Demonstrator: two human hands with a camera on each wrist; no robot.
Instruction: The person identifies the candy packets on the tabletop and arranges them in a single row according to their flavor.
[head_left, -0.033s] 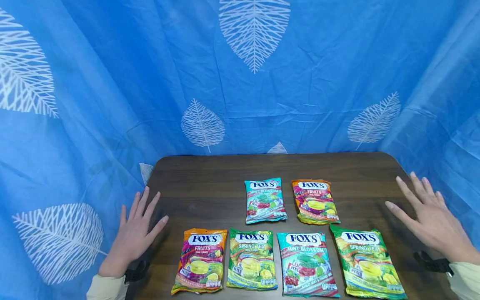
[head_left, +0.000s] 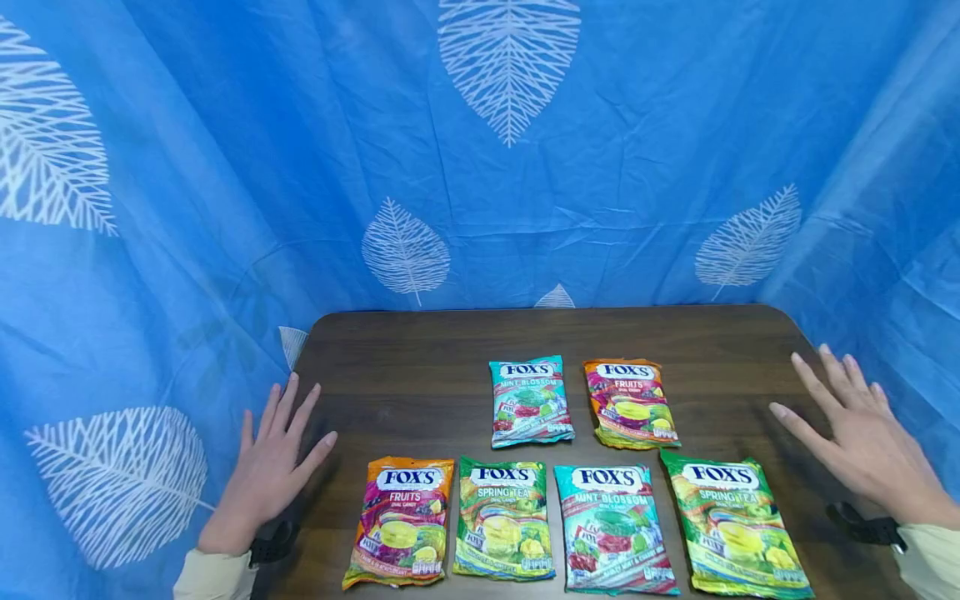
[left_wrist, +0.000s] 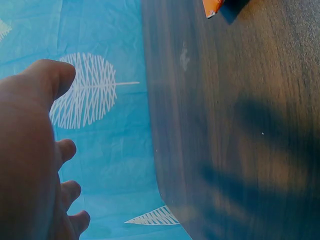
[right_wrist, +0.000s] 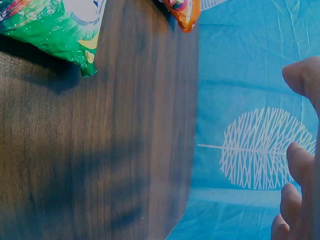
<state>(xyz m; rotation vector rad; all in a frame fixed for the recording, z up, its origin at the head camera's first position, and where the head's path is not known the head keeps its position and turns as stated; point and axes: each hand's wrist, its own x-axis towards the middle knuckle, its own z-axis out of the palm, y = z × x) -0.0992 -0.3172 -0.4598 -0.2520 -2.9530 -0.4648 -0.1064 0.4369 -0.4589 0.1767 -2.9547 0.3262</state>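
My left hand (head_left: 272, 471), fingers spread and holding nothing, is over the table's left side. Nearest to it lies an orange-and-purple Fox's Fruits candy bag (head_left: 401, 521). Beside that come a green Spring Tea bag (head_left: 504, 521), a teal Mint Blossom bag (head_left: 617, 529) and another Spring Tea bag (head_left: 735, 525). Behind this front row are a second Mint Blossom bag (head_left: 530, 402) and a second Fruits bag (head_left: 632, 404). To the right, my right hand (head_left: 862, 433) is spread with nothing in it, closest to the right-hand Spring Tea bag, whose green corner (right_wrist: 65, 45) appears in the right wrist view.
The dark wooden table (head_left: 390, 358) has rounded far corners. Blue curtains (head_left: 637, 150) with white leaf prints hang behind it and along both sides. Shadows of the hands fall on the tabletop in both wrist views. Dark bands circle both wrists.
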